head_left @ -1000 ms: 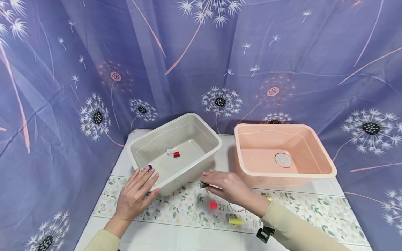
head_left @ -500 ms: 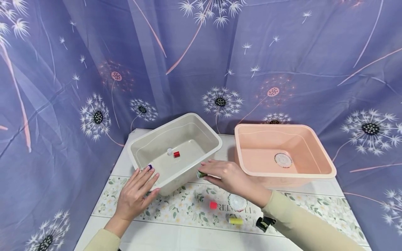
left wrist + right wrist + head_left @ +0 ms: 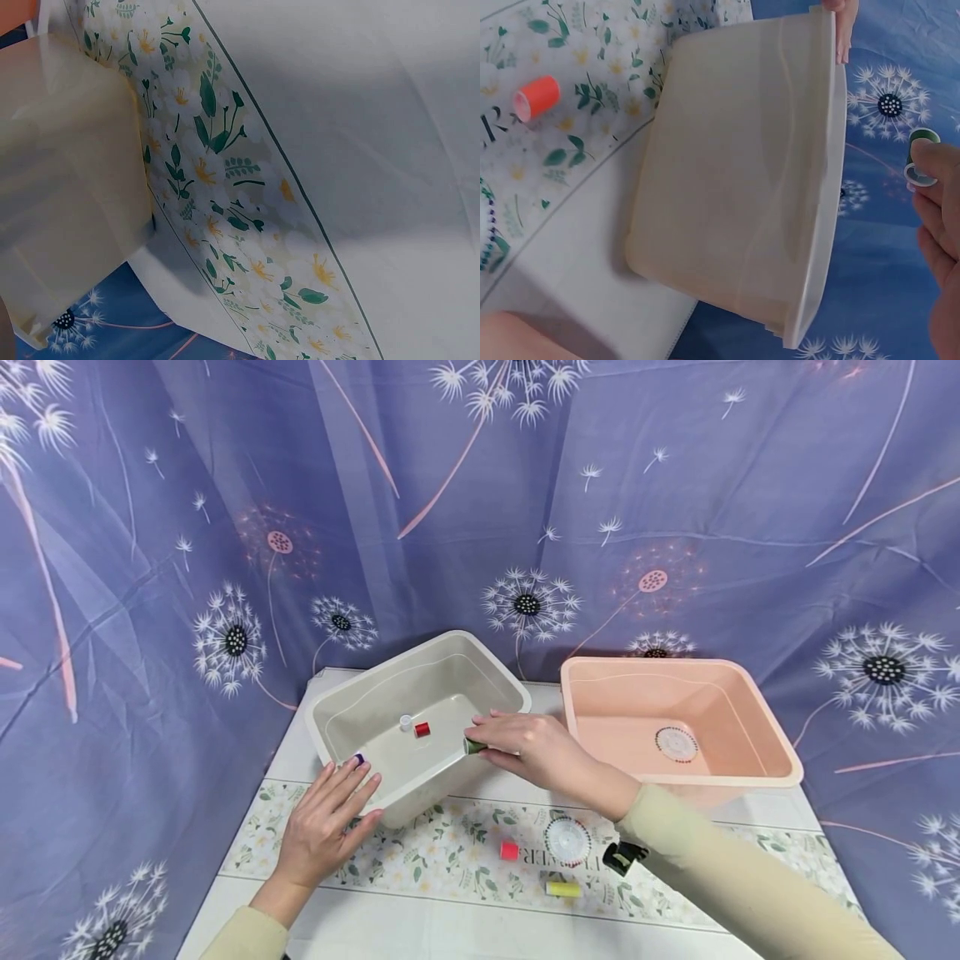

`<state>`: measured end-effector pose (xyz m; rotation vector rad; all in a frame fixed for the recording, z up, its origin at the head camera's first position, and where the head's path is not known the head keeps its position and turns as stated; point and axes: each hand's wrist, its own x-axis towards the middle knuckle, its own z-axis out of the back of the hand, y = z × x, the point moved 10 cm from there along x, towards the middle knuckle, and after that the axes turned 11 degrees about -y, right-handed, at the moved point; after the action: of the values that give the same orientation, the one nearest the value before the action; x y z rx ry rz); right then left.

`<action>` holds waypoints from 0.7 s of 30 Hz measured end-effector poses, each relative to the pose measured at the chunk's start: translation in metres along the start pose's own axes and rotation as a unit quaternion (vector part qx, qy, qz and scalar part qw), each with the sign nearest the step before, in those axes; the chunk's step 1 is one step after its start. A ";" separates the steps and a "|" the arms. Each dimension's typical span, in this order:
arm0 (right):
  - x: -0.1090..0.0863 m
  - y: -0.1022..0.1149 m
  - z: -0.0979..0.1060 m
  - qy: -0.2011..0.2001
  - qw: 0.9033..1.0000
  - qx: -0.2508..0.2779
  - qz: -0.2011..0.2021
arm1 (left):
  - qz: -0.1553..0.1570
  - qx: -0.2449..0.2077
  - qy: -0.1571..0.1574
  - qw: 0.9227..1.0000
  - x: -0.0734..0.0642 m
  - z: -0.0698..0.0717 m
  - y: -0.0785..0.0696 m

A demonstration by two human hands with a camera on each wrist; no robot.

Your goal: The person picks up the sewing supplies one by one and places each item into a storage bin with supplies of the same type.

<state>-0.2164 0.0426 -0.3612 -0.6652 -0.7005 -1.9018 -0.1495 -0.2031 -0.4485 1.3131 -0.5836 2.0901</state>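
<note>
Before the dandelion curtain (image 3: pixel 450 568), your right hand (image 3: pixel 536 750) pinches the green spool (image 3: pixel 471 747) near the grey tub's (image 3: pixel 420 685) four o'clock rim, your left hand (image 3: pixel 322 818) straight-fingered at seven; slackening early could drop it outside.

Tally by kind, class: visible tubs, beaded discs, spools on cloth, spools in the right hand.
Grey plastic tub, peach plastic tub: 2
Round white beaded discs: 2
Red thread spool, yellow thread spool on cloth: 2
Green thread spool, right hand: 1
Total: 7
</note>
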 end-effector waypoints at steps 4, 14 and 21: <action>0.010 -0.006 -0.003 0.013 1.000 -0.009 -0.010 | 0.000 0.001 0.000 1.000 0.000 0.000 0.000; 0.032 -0.023 -0.017 0.046 0.999 -0.016 -0.022 | 0.003 0.004 0.001 1.000 -0.001 0.000 0.001; 0.045 -0.033 -0.030 0.087 0.995 -0.030 -0.038 | 0.000 0.001 -0.003 1.000 -0.001 0.000 0.001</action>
<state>-0.2682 0.0063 -0.3566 -0.5092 -0.5668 -2.0306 -0.1499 -0.2044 -0.4498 1.3207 -0.5840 2.0886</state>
